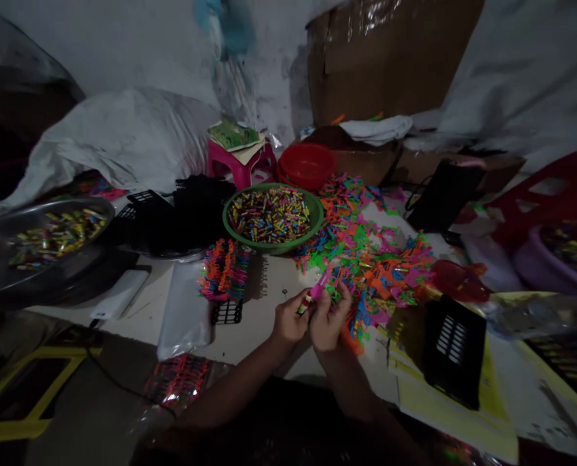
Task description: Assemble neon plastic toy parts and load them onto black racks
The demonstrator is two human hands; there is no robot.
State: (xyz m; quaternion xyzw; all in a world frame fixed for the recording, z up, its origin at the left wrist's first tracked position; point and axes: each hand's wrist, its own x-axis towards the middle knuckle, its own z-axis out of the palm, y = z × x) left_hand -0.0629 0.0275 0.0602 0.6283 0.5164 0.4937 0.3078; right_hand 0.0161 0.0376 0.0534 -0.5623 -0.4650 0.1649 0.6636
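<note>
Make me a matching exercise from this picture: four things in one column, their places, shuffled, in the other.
1. pink piece
2. green bowl
3. pink stool
4. purple tub

A. under a green packet
B. at the picture's right edge
C. between the left hand and right hand
D. in front of a red bowl

Pairs: 1-C, 2-D, 3-A, 4-B

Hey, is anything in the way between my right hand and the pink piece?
Nothing visible: the right hand appears to touch the pink piece. A small striped tube sits at its lower end, by the left hand; the colorful pile lies beyond.
</note>
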